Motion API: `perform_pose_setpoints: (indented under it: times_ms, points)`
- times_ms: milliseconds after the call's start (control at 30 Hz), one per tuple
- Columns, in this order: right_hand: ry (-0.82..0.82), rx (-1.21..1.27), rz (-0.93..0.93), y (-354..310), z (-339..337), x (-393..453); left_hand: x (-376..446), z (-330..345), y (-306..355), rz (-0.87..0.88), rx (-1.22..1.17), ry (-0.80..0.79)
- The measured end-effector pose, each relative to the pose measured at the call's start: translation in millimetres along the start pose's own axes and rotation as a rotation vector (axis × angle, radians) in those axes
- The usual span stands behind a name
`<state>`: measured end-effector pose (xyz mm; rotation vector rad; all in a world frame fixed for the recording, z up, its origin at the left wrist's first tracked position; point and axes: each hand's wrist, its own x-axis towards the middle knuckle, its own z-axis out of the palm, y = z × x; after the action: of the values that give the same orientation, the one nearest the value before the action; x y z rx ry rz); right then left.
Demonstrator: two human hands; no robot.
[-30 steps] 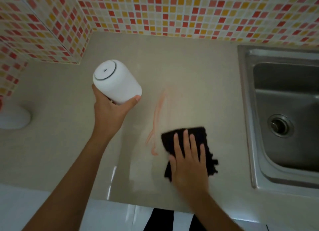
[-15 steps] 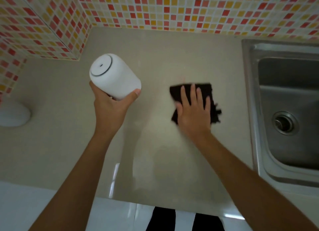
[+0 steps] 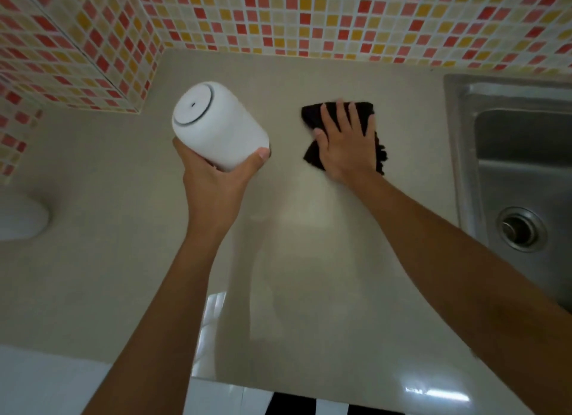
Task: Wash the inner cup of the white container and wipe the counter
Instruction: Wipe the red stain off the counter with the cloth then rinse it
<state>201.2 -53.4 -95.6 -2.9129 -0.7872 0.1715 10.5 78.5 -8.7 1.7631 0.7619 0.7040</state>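
Our left hand [image 3: 213,182] grips the white container [image 3: 216,125] from below, held above the table [image 3: 93,228], tilted, lid up-left. Right hand [image 3: 346,142] lies flat, fingers [image 3: 337,114] spread, on the cloth [image 3: 314,114], pointing toward the wall. Sink [image 3: 510,173] lies rightward, nearer that hand.

Beige counter [image 3: 108,259] under black cloth [image 3: 312,114]

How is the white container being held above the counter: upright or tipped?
Tipped. The left hand grips the white container at its lower end, its ringed flat end leaning up-left.
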Motion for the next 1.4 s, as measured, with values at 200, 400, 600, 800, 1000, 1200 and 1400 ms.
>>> perform_pose_setpoints:
  times_ms: [200,400,600,800,1000,1200,1400]
  points:
    - [0.038,-0.001,-0.144,-18.5,14.2,-200.0,15.4,-9.4,-0.8,-0.009,0.009,-0.007]
    - [-0.067,-0.001,-0.421,-27.3,9.0,-213.2,30.4,-11.5,-1.4,-0.010,0.001,0.008]
    - [0.005,0.008,-0.111,-22.1,-2.2,10.8,29.9,-8.9,-0.9,0.010,0.023,-0.027]
    - [0.054,0.055,-0.132,-51.6,14.5,-81.3,40.2,-11.7,8.3,0.052,0.025,-0.023]
    - [-0.092,0.093,-0.311,-89.8,18.5,-271.1,37.7,-9.6,11.6,0.008,-0.014,-0.035]
    - [0.015,0.059,-0.238,-60.9,15.1,-101.2,28.0,-5.4,3.6,0.003,-0.013,-0.040]
    - [-0.009,0.036,0.040,-32.2,1.8,32.4,15.9,-4.8,-3.8,-0.009,0.022,-0.064]
